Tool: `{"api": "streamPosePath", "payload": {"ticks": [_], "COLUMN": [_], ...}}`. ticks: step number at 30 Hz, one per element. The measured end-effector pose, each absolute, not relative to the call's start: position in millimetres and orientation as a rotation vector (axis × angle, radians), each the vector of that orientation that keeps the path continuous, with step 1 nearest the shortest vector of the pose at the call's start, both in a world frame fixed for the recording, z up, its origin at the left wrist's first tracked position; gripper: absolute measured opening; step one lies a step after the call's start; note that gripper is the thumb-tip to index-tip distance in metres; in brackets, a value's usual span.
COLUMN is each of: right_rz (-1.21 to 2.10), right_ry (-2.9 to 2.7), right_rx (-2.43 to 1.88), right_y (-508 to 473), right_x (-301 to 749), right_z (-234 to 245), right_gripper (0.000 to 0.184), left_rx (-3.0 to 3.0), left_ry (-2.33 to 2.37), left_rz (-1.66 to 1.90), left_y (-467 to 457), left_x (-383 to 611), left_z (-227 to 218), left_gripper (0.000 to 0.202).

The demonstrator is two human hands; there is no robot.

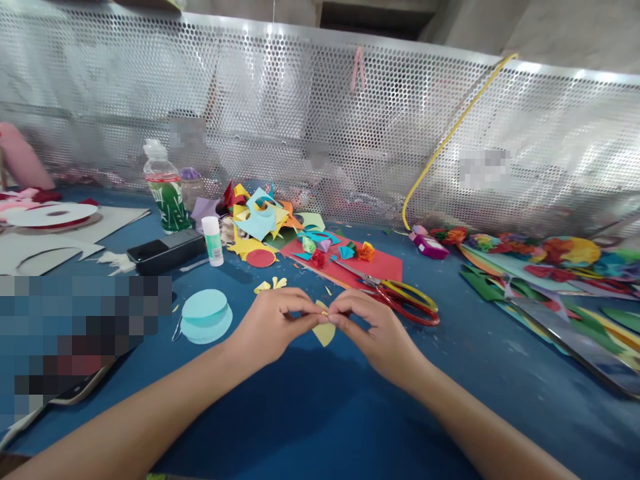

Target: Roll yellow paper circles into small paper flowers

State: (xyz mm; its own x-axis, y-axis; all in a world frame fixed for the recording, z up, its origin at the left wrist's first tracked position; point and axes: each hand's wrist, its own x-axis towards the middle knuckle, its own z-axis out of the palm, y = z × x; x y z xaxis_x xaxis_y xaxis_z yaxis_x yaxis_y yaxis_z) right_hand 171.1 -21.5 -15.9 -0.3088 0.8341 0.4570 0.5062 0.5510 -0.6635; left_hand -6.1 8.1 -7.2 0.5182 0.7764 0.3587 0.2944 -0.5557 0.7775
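Over the middle of the desk (pixel 300 427), the left hand (pixel 270 325) and right hand (pixel 377 328) pinch the yellow paper (pixel 325 335) directly between them, equally near, its long axis running near to far.

Glare on perforated panel (pixel 300 107), soft foreground shadow

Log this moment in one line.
left hand: pinching pale-yellow paper piece | right hand: pinching same paper | beside left hand: light-blue paper circles
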Motion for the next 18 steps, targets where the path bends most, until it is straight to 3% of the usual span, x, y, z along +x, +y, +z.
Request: {"api": "streamPosePath", "payload": {"ticks": [11,18], "right_rz": [0.768,0.505], "right_ry": [-1.955,-1.989], "right_rx": [-1.137,-1.131], "right_y": [-18.5,-19.4], "right_x": [172.9,171.4], "right_z": [-16.9,-19.4], "right_gripper": [0.016,0.01], "left_rx": [2.271,2.046], "left_ry": [0.77,0.926], "left_rz": [0.938,0.878], "left_y": [9.5,8.0], "left_x": [-8.4,-8.0], "left_z": [-8.7,-6.8], "left_gripper": [0.013,0.016]}}
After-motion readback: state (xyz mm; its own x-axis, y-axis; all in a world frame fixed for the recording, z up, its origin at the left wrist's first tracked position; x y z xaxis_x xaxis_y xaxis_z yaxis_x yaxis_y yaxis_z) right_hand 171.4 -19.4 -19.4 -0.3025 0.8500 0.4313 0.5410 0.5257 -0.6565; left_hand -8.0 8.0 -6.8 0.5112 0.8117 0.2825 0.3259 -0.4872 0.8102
